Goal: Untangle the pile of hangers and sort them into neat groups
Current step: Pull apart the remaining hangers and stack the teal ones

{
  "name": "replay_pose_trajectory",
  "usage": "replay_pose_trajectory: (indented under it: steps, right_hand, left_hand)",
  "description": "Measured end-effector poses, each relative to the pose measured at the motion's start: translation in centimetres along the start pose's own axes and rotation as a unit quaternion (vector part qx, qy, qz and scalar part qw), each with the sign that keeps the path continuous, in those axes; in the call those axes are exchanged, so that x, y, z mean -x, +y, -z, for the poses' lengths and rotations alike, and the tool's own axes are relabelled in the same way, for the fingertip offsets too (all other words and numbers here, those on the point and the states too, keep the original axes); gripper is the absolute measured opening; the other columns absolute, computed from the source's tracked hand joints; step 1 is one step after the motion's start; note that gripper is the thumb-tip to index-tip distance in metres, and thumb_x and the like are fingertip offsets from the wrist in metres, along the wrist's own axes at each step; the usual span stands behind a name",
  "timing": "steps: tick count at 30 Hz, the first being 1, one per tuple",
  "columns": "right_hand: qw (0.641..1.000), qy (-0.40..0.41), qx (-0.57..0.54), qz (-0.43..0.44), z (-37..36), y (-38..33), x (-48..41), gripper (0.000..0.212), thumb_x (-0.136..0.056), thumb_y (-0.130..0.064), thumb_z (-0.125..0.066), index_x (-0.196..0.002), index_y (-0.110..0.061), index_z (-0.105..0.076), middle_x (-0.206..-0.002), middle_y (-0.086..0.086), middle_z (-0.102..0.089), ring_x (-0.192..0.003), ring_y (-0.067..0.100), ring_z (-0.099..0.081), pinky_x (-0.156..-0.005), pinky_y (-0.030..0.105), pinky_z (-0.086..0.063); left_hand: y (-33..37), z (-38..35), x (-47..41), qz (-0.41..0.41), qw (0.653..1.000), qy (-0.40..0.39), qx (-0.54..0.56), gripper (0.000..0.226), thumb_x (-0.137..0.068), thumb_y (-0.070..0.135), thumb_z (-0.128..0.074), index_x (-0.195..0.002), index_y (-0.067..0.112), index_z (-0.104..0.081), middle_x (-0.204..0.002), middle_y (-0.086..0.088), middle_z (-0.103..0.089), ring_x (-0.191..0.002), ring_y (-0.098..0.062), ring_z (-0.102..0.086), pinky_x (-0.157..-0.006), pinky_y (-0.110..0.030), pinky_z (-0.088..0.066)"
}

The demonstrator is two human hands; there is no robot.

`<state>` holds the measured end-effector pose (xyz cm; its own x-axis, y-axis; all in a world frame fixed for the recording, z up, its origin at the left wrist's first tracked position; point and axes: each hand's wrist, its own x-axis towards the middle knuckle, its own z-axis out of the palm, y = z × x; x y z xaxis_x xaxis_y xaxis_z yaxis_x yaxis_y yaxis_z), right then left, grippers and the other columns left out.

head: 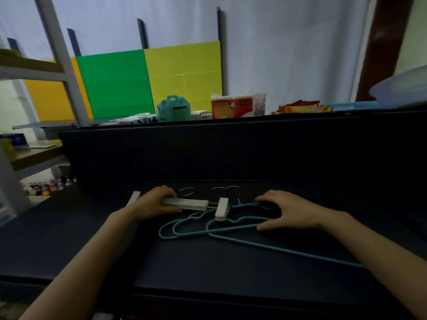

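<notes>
The tangle of hangers is spread on the dark table, between the two hands and touched by both. Two kinds are mixed in it. A white clip hanger is gripped at its bar by the left hand, with the fingers curled round it. The teal wire hangers are covered at one end by the right hand, laid flat with fingers and thumb spread; no closed pinch on the wire can be made out.

From the left grip the white bar runs straight toward the right hand, its long axis side to side. At the bar's far end a white clip lies over the teal wires, roughly midway between the two hands. The metal hooks are seen just beyond the bar, on the side away from the person. The teal hangers also lie side to side, reaching from under the right hand almost to the left grip, just nearer the person than the bar. One teal wire trails back beside the right forearm.

The parting is judged to turn on that overlap at the clip. The white hanger would probably be lifted clear leftward while the teal ones are held down, and the clip or a hook could snag a wire.

Beyond the table, a tissue pack and a teal box are seen on a ledge.
</notes>
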<state>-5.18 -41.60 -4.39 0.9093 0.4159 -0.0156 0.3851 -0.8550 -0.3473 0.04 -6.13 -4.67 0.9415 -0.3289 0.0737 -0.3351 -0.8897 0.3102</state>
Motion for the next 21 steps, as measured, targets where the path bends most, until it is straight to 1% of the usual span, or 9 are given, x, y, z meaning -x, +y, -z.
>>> replay_pose_trajectory:
  steps: [1,3,5,6,10,12,14,16,21]
  right_hand:
    - [1.000,0.006,-0.004,-0.005,0.1,-0.1,0.2,0.093,-0.060,-0.077,-0.059,-0.139,-0.032,-0.035,-0.136,-0.015,-0.040,-0.113,0.000,-0.036,-0.098,0.020,-0.032]
    - [1.000,0.023,-0.008,-0.015,0.1,-0.3,0.5,0.092,-0.060,-0.076,-0.059,-0.137,-0.033,-0.037,-0.135,-0.014,-0.041,-0.116,0.002,-0.039,-0.100,0.023,-0.035]
    - [0.999,0.046,-0.006,-0.020,0.0,-0.5,0.9,0.087,-0.062,-0.074,-0.060,-0.136,-0.033,-0.040,-0.135,-0.014,-0.043,-0.119,0.004,-0.040,-0.101,0.028,-0.038]
    - [0.998,0.059,-0.002,-0.023,0.0,-0.6,1.2,0.085,-0.063,-0.074,-0.059,-0.135,-0.033,-0.040,-0.135,-0.013,-0.043,-0.120,0.004,-0.040,-0.102,0.029,-0.039]
    - [0.994,0.101,0.025,-0.042,0.6,-0.7,2.4,0.087,-0.060,-0.078,-0.056,-0.134,-0.035,-0.040,-0.136,-0.014,-0.043,-0.122,0.006,-0.040,-0.102,0.034,-0.040]
    - [0.990,0.126,0.035,-0.049,1.2,-0.6,3.3,0.088,-0.058,-0.081,-0.053,-0.133,-0.036,-0.042,-0.133,-0.015,-0.045,-0.119,0.005,-0.041,-0.100,0.034,-0.041]
    - [0.985,0.158,0.033,-0.054,2.1,-0.3,4.5,0.092,-0.053,-0.086,-0.048,-0.131,-0.036,-0.044,-0.131,-0.015,-0.046,-0.114,0.003,-0.042,-0.098,0.034,-0.042]
    - [0.981,0.184,0.030,-0.061,2.9,0.2,5.9,0.093,-0.051,-0.087,-0.046,-0.129,-0.037,-0.046,-0.130,-0.016,-0.047,-0.114,0.003,-0.042,-0.098,0.035,-0.043]
    - [0.967,0.234,0.015,-0.096,5.2,2.4,10.5,0.090,-0.049,-0.087,-0.048,-0.126,-0.039,-0.048,-0.125,-0.018,-0.048,-0.110,0.000,-0.042,-0.097,0.036,-0.045]
  left_hand:
    - [-0.2,0.0,0.0,-0.006,1.000,0.003,0.009,0.024,-0.075,0.042,-0.070,-0.091,0.029,-0.057,-0.096,0.007,-0.053,-0.091,-0.012,-0.051,-0.074,-0.017,-0.039]
    - [-0.2,0.0,0.3,-0.010,0.999,0.018,0.030,0.025,-0.070,0.046,-0.073,-0.082,0.031,-0.057,-0.092,0.008,-0.058,-0.086,-0.012,-0.055,-0.077,-0.026,-0.046]
    - [0.1,0.0,0.7,-0.011,0.998,0.040,0.052,0.029,-0.066,0.049,-0.075,-0.079,0.030,-0.058,-0.087,0.008,-0.060,-0.082,-0.013,-0.058,-0.077,-0.035,-0.049]
    - [0.4,0.1,0.8,-0.013,0.997,0.052,0.057,0.031,-0.065,0.049,-0.076,-0.080,0.028,-0.058,-0.085,0.007,-0.061,-0.080,-0.013,-0.058,-0.076,-0.036,-0.049]
    - [1.7,1.4,1.3,-0.032,0.992,0.117,0.028,0.035,-0.064,0.052,-0.075,-0.081,0.028,-0.057,-0.082,0.009,-0.060,-0.074,-0.009,-0.057,-0.063,-0.030,-0.046]
    - [2.6,2.1,1.4,-0.056,0.987,0.146,0.017,0.033,-0.065,0.052,-0.074,-0.080,0.029,-0.057,-0.081,0.010,-0.060,-0.072,-0.007,-0.056,-0.055,-0.026,-0.042]
    - [3.9,2.6,1.4,-0.078,0.981,0.174,0.016,0.031,-0.066,0.051,-0.074,-0.080,0.030,-0.056,-0.080,0.011,-0.059,-0.071,-0.007,-0.056,-0.054,-0.026,-0.039]
    - [5.6,2.9,1.2,-0.096,0.974,0.204,0.020,0.031,-0.066,0.050,-0.074,-0.082,0.029,-0.057,-0.079,0.011,-0.059,-0.070,-0.008,-0.055,-0.056,-0.028,-0.042]
    - [11.2,2.9,-0.2,-0.145,0.959,0.241,0.022,0.034,-0.065,0.052,-0.073,-0.082,0.027,-0.058,-0.077,0.012,-0.057,-0.068,-0.006,-0.053,-0.055,-0.030,-0.043]
